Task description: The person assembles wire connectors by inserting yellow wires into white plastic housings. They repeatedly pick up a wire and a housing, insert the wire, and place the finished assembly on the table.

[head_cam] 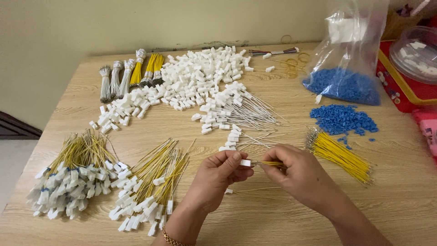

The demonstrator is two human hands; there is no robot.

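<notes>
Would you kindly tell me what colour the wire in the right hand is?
Yellow wire, seen in the head view.

Clear plastic bag (348, 54) holding blue pieces, back right. Loose rubber bands (296, 61) beside it. Red tray (400, 86) at right edge.

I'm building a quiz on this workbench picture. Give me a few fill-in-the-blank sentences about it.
1. The left hand pinches a small ____ connector.
2. The right hand holds wires coloured ____.
3. The clear plastic bag holds ____ pieces.

Missing words: white; yellow; blue
</notes>
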